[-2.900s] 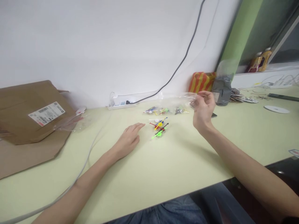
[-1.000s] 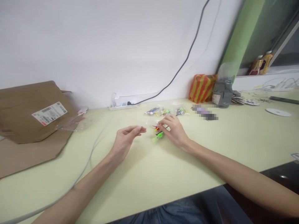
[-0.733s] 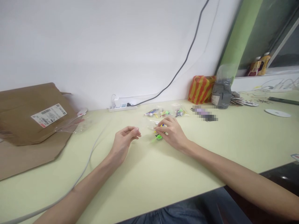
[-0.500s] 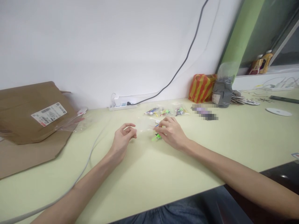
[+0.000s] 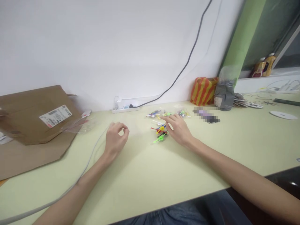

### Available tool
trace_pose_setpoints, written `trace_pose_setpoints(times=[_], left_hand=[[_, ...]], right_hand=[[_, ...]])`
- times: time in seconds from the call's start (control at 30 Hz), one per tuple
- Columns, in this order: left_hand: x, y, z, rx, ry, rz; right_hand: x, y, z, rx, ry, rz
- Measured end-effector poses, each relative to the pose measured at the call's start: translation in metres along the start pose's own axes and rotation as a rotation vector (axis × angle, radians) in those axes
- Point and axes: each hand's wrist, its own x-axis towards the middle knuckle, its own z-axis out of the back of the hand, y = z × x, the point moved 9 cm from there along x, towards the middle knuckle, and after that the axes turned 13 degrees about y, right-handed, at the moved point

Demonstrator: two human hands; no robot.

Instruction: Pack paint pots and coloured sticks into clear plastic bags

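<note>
My left hand point(image 5: 117, 136) is above the table, thumb and forefinger closed in a ring. It seems to pinch a clear plastic bag point(image 5: 134, 125), whose faint film shows just beyond the fingers. To its right lies a small pile of colourful plastic pieces point(image 5: 161, 128) in white, blue, yellow, red, black and green. My right hand point(image 5: 178, 128) is at the right edge of this pile, fingers apart and forefinger stretched leftward. Nothing shows in its grip. Behind it are several clear bags of similar pieces point(image 5: 153, 113).
Brown cardboard packaging point(image 5: 30, 115) with a label stands at left, a crumpled clear bag point(image 5: 79, 126) beside it. A grey cable point(image 5: 87, 165) runs under my left arm. A power strip point(image 5: 125, 108) sits by the wall. At right are a striped bag point(image 5: 203, 90), a grey pouch point(image 5: 224, 96) and a white disc point(image 5: 283, 115).
My left hand has moved left, away from the pile. My right hand's fingers have come off the pieces and spread. More of the coloured pieces now show on the table.
</note>
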Motion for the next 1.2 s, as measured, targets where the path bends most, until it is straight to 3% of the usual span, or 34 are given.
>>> trace_pose_setpoints(times=[0.1,0.17,0.27,0.37,0.47,0.53,0.67,0.93,1.07,1.2], left_hand=[[-0.001,-0.011,-0.001,0.229,-0.019,-0.064],[-0.001,-0.012,-0.012,0.293,0.049,-0.073],[0.000,-0.002,-0.043,0.279,0.288,-0.111],[-0.009,0.012,-0.076,0.216,0.619,-0.156],[-0.020,0.020,-0.092,0.202,0.843,-0.168],[-0.021,0.018,-0.089,0.216,0.852,-0.160],[-0.013,0.003,-0.075,0.282,0.746,-0.117],[-0.003,0.009,-0.053,0.556,0.589,0.056],[-0.004,0.008,-0.056,0.462,0.564,-0.021],[-0.010,0.004,-0.069,0.338,0.619,-0.111]], right_hand=[[0.001,-0.005,-0.007,0.038,0.069,-0.008],[0.001,-0.001,-0.016,0.064,0.133,0.041],[-0.001,0.012,-0.030,0.082,0.242,0.143],[-0.005,0.019,-0.044,0.069,0.354,0.186],[-0.008,0.014,-0.056,0.061,0.448,0.181],[-0.009,0.005,-0.060,0.057,0.480,0.147],[-0.006,-0.013,-0.059,0.044,0.462,0.088],[0.005,-0.024,-0.029,0.125,0.271,0.125],[0.005,-0.023,-0.024,0.167,0.259,0.145],[0.004,-0.013,-0.025,0.184,0.278,0.168]])
